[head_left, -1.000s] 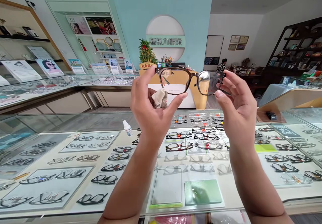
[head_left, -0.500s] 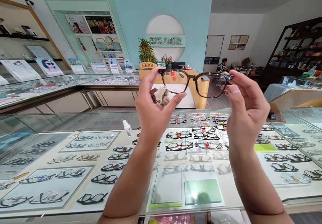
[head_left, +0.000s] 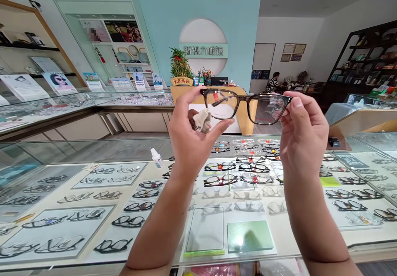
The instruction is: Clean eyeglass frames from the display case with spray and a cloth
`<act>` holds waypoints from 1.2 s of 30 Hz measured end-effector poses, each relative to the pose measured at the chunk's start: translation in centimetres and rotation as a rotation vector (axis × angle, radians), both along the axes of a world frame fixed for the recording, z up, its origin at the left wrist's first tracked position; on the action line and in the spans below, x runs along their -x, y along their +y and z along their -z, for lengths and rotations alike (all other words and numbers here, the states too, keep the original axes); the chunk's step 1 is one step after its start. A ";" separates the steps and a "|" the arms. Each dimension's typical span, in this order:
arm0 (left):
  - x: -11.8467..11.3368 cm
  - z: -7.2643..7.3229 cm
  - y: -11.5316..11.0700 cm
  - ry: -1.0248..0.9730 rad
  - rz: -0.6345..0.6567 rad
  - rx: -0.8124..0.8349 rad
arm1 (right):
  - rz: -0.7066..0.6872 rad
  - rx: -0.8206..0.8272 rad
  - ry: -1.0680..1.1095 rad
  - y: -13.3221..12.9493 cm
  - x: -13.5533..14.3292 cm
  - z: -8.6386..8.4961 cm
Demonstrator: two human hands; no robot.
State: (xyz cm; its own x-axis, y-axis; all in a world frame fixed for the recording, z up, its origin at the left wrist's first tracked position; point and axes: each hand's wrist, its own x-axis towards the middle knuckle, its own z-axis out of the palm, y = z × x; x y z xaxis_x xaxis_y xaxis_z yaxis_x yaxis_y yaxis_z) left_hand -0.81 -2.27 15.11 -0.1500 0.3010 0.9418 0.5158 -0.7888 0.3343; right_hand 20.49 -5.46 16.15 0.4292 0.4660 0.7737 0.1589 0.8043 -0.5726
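Note:
A dark-framed pair of eyeglasses is held up at eye level above the glass counter, its lenses facing me. My left hand grips the left end of the frame, its thumb reaching below the left lens. Bunched in that same hand is a crumpled pale cloth. At the right end, my right hand pinches the frame's corner between thumb and fingers. One folded temple shows through the left lens.
Under and on the glass counter lie many rows of spectacle frames. A small white spray bottle stands left of my arm. A green pad lies at the front. Far back, a person sits by a desk.
The eyeglasses have shifted slightly right and down, turning a little between my hands. My right thumb has moved up onto the frame's corner.

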 end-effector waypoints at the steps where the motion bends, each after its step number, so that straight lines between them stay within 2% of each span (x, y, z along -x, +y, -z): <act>1: 0.0 0.0 -0.1 0.001 0.001 -0.001 | -0.016 -0.002 0.016 0.1 -0.1 -0.1; 7: -0.3 0.0 -0.8 -0.040 0.057 0.068 | 0.042 0.030 -0.113 1.9 -1.4 0.5; 11: -0.1 0.0 -0.7 -0.056 0.017 0.043 | -0.006 0.048 -0.079 2.6 -1.4 0.9; 16: 0.4 -0.1 -0.1 -0.051 0.055 0.099 | -0.014 0.085 -0.070 1.8 -0.7 0.7; 20: 0.7 0.0 0.5 -0.059 0.145 0.209 | 0.016 0.038 -0.042 1.1 -0.3 0.6; 25: 0.8 0.2 0.9 -0.044 0.222 0.271 | -0.034 -0.014 0.003 0.8 -0.2 0.6; 29: 0.3 0.4 0.9 -0.059 0.232 0.192 | -0.089 -0.033 0.041 1.4 -0.4 0.7; 36: -0.6 0.5 0.0 -0.060 0.116 -0.026 | -0.137 -0.020 0.039 2.8 -1.1 1.2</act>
